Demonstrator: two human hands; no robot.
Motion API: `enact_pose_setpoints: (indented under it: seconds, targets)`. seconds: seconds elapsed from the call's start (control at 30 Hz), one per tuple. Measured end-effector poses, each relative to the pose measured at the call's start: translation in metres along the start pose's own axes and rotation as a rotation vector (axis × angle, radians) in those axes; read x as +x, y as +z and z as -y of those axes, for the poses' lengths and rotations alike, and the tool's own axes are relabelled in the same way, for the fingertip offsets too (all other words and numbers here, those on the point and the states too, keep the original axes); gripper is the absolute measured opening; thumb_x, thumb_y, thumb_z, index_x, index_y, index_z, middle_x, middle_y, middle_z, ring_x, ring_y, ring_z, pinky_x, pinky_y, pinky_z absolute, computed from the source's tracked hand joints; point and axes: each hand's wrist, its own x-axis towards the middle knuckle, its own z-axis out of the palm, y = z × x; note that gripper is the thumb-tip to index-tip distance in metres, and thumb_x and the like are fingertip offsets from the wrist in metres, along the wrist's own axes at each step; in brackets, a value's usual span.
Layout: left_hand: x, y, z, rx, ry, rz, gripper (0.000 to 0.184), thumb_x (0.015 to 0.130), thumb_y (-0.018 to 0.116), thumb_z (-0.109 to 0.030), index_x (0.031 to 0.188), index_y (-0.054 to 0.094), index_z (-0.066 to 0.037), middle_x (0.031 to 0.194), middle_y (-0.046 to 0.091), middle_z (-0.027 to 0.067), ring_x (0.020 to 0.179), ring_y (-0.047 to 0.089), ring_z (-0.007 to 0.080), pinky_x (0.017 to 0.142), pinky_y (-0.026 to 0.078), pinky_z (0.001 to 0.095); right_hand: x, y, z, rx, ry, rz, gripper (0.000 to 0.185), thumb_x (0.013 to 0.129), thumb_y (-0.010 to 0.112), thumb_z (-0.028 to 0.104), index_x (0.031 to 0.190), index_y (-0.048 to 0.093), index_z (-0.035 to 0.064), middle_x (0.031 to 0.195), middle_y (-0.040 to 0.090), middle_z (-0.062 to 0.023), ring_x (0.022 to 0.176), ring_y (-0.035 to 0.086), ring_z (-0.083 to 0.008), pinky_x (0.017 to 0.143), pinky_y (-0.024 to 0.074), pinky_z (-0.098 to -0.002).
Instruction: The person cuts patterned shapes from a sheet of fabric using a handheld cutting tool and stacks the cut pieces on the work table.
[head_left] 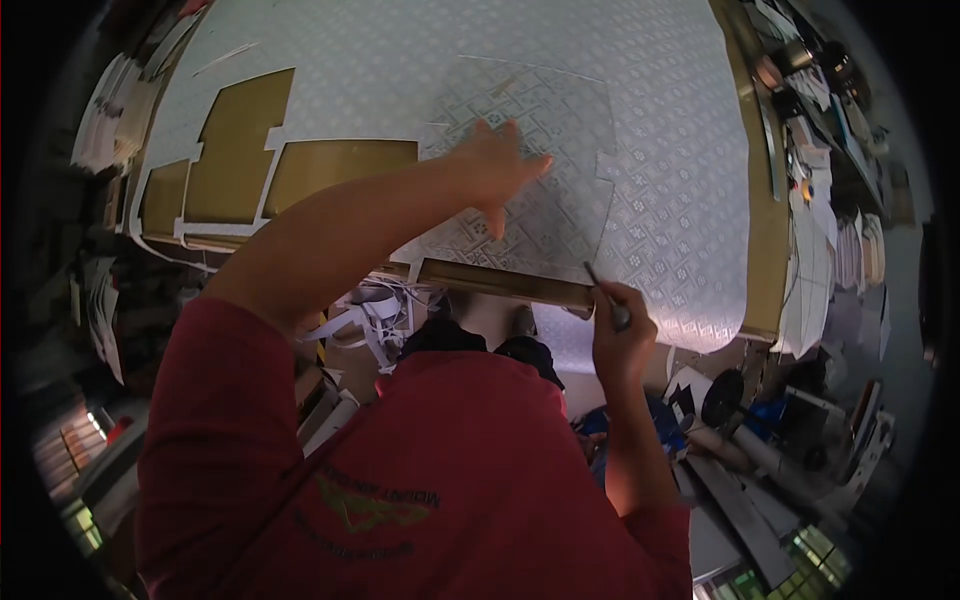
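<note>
Patterned silvery sheet material (680, 200) covers most of the table. My left hand (497, 170) is spread over a darker patterned piece (560, 215) whose outline shows against the sheet; whether it touches the surface I cannot tell. At the front edge of the table, my right hand (622, 330) grips a thin dark tool with a pointed tip (589, 268), its tip near the piece's lower right corner. Left of my left hand, cut-out openings in the sheet show the brown tabletop (240, 150).
Papers and tools line the right edge, with a metal ruler (772, 150) there. Stacked papers (110, 120) stand at the far left. White strips (370, 315) hang below the front edge. A round black object (722, 398) and boards lie at the lower right.
</note>
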Motion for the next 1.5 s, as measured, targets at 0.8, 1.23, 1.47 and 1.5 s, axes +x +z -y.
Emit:
enact_pose_setpoints:
  seconds: [0.8,1.23,1.47,1.5]
  targets:
    - [0.019,-0.010,-0.007,0.026,0.102,0.096,0.141,0.056,0.103,-0.040,0.168,0.016,-0.040,0.173,-0.001,0.0294,0.153,0.012,0.0640,0.112,0.041,0.0727,0.004,0.036,0.006,-0.095,0.373,-0.340,0.012,0.092,0.076,0.010,0.096,0.072,0.0002,0.080,0.075,-0.0179,0.074,0.075,-0.0245,0.069,0.0568,-0.0362]
    - [0.017,-0.023,-0.014,-0.010,0.053,0.171,0.138,0.058,0.102,-0.036,0.167,0.019,-0.039,0.174,-0.004,0.0257,0.155,0.009,0.0606,0.107,0.043,0.0774,0.098,0.062,-0.031,-0.024,0.191,-0.417,0.012,0.094,0.078,0.009,0.100,0.071,0.0005,0.081,0.073,-0.0140,0.071,0.066,-0.0168,0.068,0.0540,-0.0341]
    - [0.015,-0.025,-0.012,-0.044,0.056,0.172,0.136,0.059,0.102,-0.031,0.167,0.020,-0.038,0.174,-0.005,0.0255,0.156,0.007,0.0586,0.109,0.042,0.0761,0.097,0.069,-0.042,0.051,0.163,-0.437,0.013,0.094,0.079,0.009,0.102,0.073,0.0013,0.083,0.073,-0.0094,0.074,0.064,-0.0122,0.069,0.0534,-0.0316]
    - [0.015,-0.025,-0.012,-0.048,0.059,0.174,0.135,0.060,0.102,-0.030,0.167,0.021,-0.038,0.174,-0.005,0.0256,0.157,0.006,0.0584,0.109,0.042,0.0760,0.098,0.067,-0.047,0.058,0.162,-0.417,0.013,0.093,0.080,0.009,0.102,0.074,0.0012,0.083,0.073,-0.0080,0.075,0.063,-0.0108,0.069,0.0529,-0.0305]
